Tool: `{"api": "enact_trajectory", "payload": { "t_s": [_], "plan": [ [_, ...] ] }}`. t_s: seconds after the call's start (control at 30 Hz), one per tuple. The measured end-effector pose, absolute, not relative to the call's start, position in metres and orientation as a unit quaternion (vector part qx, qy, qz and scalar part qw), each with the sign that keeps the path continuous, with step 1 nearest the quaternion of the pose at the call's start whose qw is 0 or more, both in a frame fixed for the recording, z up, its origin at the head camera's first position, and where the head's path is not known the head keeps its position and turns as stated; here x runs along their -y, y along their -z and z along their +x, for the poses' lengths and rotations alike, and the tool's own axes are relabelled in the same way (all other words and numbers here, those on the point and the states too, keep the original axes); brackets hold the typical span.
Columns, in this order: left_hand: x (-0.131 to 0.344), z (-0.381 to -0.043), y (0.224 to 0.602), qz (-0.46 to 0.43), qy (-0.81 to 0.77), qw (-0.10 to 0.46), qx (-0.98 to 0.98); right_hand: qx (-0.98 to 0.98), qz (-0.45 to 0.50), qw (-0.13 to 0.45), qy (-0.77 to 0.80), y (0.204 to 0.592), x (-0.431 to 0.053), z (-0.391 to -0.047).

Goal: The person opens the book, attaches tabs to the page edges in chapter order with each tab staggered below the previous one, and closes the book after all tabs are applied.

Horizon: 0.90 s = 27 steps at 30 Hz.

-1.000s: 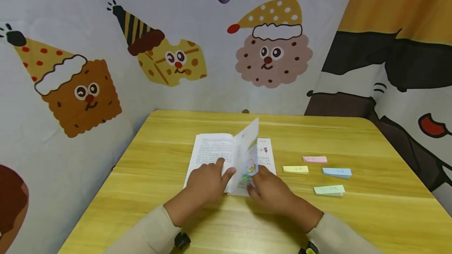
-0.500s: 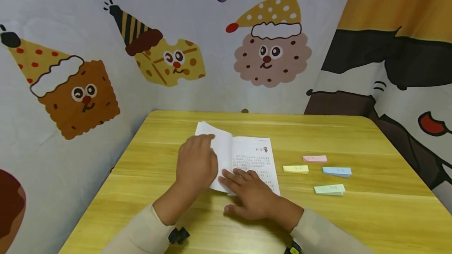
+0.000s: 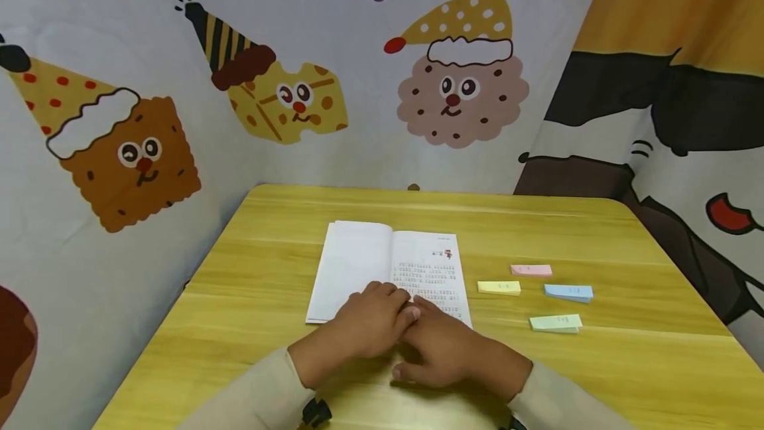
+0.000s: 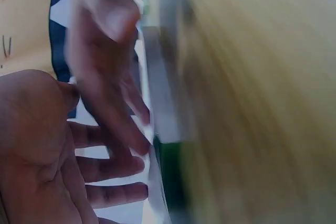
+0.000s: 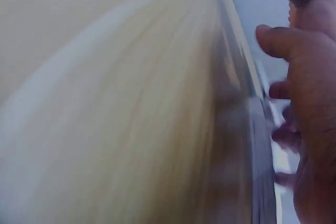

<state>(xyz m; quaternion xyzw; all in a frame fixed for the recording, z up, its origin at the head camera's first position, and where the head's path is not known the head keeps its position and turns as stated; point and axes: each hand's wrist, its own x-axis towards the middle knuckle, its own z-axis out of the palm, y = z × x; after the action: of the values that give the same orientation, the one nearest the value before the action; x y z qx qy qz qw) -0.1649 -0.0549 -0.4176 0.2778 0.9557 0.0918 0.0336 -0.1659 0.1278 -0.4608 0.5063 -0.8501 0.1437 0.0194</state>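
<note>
Open bk (image 3: 391,256) on wood-grain table (image 3: 286,217), approx. mid. Blank white on L pg (image 3: 359,257); print on R pg (image 3: 425,276), w/ small reddish fig. (image 3: 448,254) nr top R. Over lower part of bk, nr gutter: L hand (image 3: 371,325), relaxed, w/ fingers (image 3: 382,287) loosely out & no grip on anything. Just beside it, over lower R pg: R hand (image 3: 446,344), likewise loose & spread, holding nothing. In head view, overlap of L thumb (image 3: 409,314) on R hand; can't tell if touching. To R of bk, well apart from L hand: yellow slip (image 3: 499,288) nearest bk, pink slip (image 3: 531,271) beyond, blue slip (image 3: 568,293) farther R, green slip (image 3: 556,324) nearest person. Behind table: pale backdrop (image 3: 358,164) w/ cartoon biscuits & cheese in hats. Both wrist views blurred.
</note>
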Motion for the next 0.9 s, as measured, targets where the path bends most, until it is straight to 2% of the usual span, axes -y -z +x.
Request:
{"api": "enact_trajectory", "payload": {
  "t_s": [0.07,0.17,0.23,0.33,0.43,0.5,0.67,0.9],
  "plan": [
    [0.057,-0.165,0.422,0.264,-0.09,0.046,-0.959,0.837,0.516,0.045,-0.175,0.459,-0.142,-0.169],
    [0.059,-0.166,0.428,0.261,-0.075,0.044,-0.961,0.853,0.465,0.111,-0.21,0.453,-0.174,-0.179],
    [0.06,-0.167,0.431,0.267,-0.069,0.033,-0.961,0.885,0.383,0.163,-0.207,0.449,-0.201,-0.19],
    [0.062,-0.168,0.434,0.273,-0.068,0.019,-0.96,0.939,0.229,0.189,-0.176,0.443,-0.242,-0.21],
    [0.063,-0.169,0.436,0.269,-0.072,0.021,-0.96,0.967,0.132,0.158,-0.148,0.442,-0.275,-0.228],
    [0.063,-0.169,0.435,0.263,-0.074,0.03,-0.961,0.977,0.109,0.126,-0.135,0.444,-0.291,-0.236],
    [0.062,-0.169,0.436,0.25,-0.076,0.04,-0.964,0.985,0.113,0.074,-0.11,0.452,-0.309,-0.247],
    [0.059,-0.17,0.436,0.252,-0.078,0.037,-0.964,0.986,0.107,0.072,-0.108,0.458,-0.315,-0.249]
  ]
}}
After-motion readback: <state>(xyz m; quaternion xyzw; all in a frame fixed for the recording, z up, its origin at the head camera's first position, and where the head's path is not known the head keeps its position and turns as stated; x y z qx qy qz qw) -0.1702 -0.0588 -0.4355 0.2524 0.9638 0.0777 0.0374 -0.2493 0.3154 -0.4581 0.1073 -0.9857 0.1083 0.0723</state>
